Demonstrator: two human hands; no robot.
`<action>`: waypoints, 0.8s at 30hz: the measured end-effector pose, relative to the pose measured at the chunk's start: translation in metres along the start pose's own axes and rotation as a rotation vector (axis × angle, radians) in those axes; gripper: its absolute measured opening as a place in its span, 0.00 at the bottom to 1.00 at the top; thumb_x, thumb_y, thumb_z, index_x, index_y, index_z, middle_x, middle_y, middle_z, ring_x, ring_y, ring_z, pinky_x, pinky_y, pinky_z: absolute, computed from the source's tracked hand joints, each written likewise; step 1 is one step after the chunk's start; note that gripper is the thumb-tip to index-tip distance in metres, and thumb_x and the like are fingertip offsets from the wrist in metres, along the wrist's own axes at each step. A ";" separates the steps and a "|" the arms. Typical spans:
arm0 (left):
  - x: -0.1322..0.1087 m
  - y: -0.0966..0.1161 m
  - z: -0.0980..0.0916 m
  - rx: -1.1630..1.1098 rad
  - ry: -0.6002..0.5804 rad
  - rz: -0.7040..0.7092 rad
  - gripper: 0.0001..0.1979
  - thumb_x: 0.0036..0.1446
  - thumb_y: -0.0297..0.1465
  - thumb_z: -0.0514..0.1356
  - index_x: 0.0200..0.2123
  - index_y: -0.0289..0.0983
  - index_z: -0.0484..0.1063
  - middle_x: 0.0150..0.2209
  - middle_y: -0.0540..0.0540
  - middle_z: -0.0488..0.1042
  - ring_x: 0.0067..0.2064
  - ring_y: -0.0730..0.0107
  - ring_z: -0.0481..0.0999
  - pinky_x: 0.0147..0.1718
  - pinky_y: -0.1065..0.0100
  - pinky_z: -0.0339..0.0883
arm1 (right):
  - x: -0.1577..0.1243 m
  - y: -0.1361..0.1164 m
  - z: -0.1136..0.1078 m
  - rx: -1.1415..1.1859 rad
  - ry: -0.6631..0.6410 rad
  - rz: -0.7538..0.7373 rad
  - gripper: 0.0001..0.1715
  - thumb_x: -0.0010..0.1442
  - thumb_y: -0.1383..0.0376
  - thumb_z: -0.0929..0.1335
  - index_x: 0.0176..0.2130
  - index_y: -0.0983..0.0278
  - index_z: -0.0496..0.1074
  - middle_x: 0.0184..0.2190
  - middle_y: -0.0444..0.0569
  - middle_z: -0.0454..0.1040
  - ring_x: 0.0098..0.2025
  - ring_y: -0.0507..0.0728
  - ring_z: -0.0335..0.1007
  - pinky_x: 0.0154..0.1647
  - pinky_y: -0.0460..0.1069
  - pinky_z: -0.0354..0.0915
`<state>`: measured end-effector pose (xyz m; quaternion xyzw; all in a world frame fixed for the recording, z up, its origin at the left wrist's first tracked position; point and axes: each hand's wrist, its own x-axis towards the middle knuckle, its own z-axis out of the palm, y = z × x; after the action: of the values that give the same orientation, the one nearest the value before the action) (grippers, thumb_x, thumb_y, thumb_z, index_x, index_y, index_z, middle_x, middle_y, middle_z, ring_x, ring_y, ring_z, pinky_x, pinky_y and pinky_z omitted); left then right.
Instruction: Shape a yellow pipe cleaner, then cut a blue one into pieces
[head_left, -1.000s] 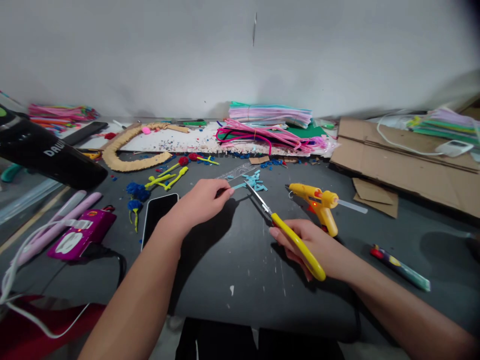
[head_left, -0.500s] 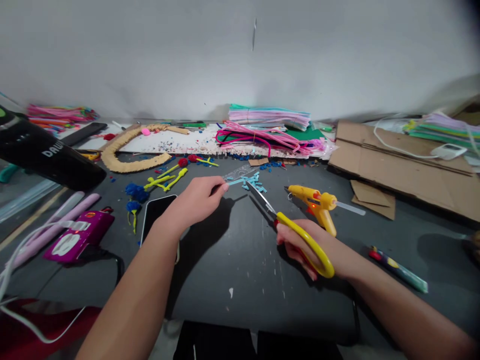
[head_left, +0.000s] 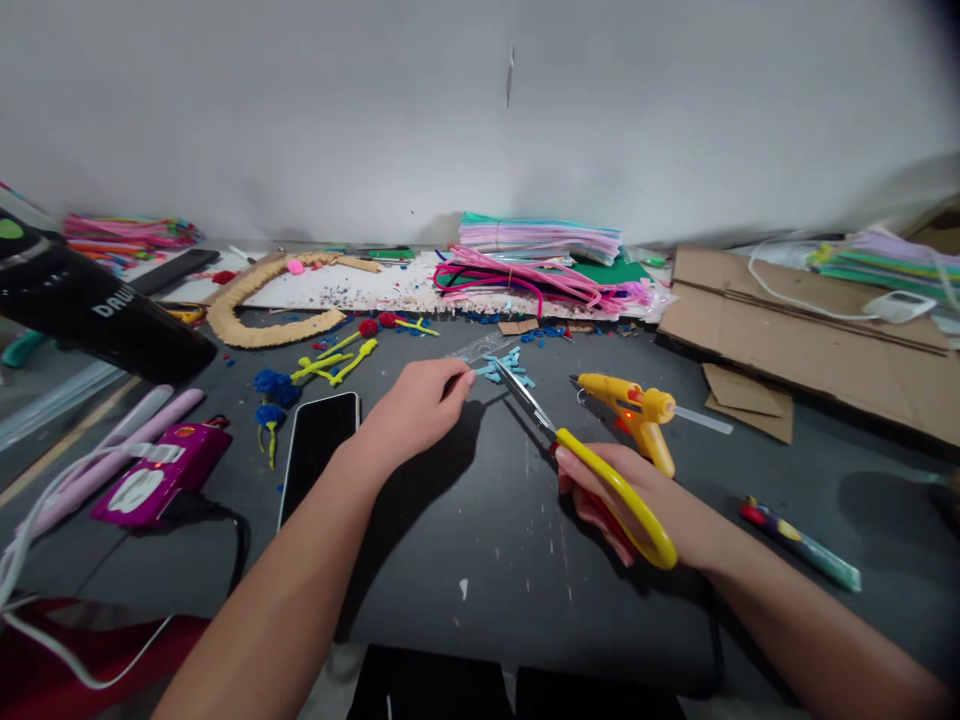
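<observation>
My left hand [head_left: 416, 405] is closed in a pinch on a short light-blue pipe-cleaner piece [head_left: 480, 372] held just above the dark table. My right hand [head_left: 637, 500] grips yellow-handled scissors [head_left: 592, 470], their blades pointing up and left toward that piece. A small heap of light-blue cut pieces [head_left: 510, 362] lies beyond the blade tips, beside a clear plastic ruler [head_left: 476, 348].
A yellow glue gun [head_left: 634, 412] with a red light stands right of the scissors. A phone [head_left: 319, 440] lies left of my left forearm. Blue pompoms [head_left: 274, 385], yellow pipe-cleaner figures [head_left: 334, 358], a pink device [head_left: 161, 470], cardboard sheets [head_left: 810, 330] and pink pipe cleaners [head_left: 525, 270] surround the work spot.
My right hand has turned the scissors a little and drawn them slightly back toward me. My left hand stays in its pinch near the blue pieces, shifted slightly right.
</observation>
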<state>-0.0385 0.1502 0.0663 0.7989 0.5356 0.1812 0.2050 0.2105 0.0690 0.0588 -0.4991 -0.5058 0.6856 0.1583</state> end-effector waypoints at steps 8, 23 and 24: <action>0.000 0.000 0.000 -0.017 0.032 0.005 0.17 0.66 0.38 0.49 0.33 0.36 0.72 0.29 0.49 0.73 0.31 0.69 0.68 0.31 0.68 0.54 | 0.000 0.003 0.000 0.019 0.004 0.004 0.28 0.62 0.41 0.63 0.34 0.63 0.63 0.19 0.36 0.61 0.13 0.45 0.55 0.11 0.41 0.58; 0.000 0.004 0.006 -0.013 -0.003 0.041 0.16 0.66 0.36 0.49 0.28 0.36 0.66 0.26 0.51 0.69 0.28 0.73 0.63 0.30 0.69 0.52 | 0.001 0.005 0.001 0.024 0.021 0.007 0.26 0.62 0.42 0.64 0.33 0.62 0.62 0.17 0.35 0.59 0.12 0.45 0.54 0.11 0.41 0.59; 0.000 0.004 0.006 -0.011 -0.004 0.041 0.16 0.66 0.36 0.49 0.27 0.36 0.66 0.25 0.51 0.69 0.28 0.73 0.63 0.30 0.69 0.52 | 0.002 0.006 0.001 0.029 0.021 0.005 0.26 0.62 0.42 0.64 0.33 0.62 0.62 0.17 0.35 0.59 0.13 0.45 0.54 0.11 0.41 0.59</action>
<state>-0.0327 0.1482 0.0633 0.8090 0.5176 0.1869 0.2065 0.2107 0.0672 0.0531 -0.5052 -0.4928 0.6880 0.1692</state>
